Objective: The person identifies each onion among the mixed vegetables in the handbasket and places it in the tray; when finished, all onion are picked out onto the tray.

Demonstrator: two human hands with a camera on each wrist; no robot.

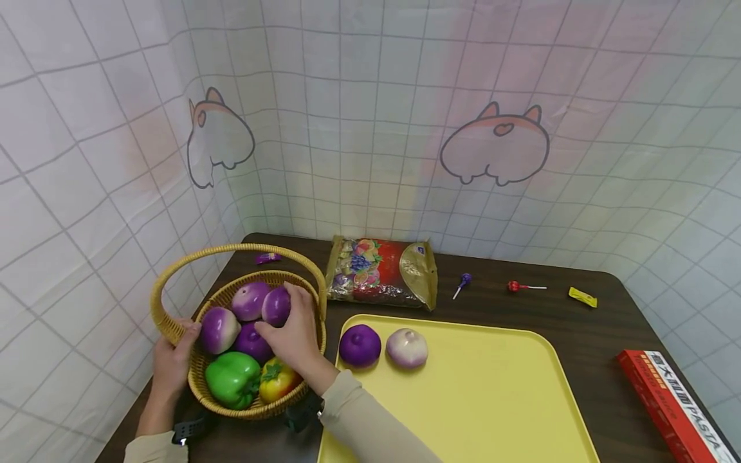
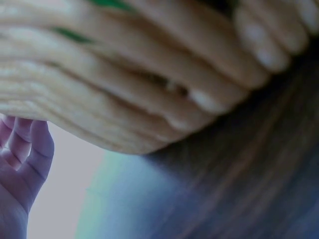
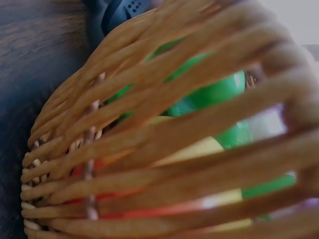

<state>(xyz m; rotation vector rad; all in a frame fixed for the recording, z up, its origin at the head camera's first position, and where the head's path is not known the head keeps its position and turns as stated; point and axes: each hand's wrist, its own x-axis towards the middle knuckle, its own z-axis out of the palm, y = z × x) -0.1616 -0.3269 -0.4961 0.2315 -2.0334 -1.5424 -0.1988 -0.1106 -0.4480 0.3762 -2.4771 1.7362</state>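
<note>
The left hand point(image 1: 172, 360) is gripping the wicker basket point(image 1: 199, 376) by its rim while the right hand point(image 1: 296, 334) is curling its fingers around a purple onion point(image 1: 276, 305) lying inside it (a green pepper point(image 1: 233, 379) is sitting just below that hand).

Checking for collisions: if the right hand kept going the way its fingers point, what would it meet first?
Probably the purple onion in the basket: the right hand reaches leftward, fingertips already at it. Whether they touch is unclear.
</note>
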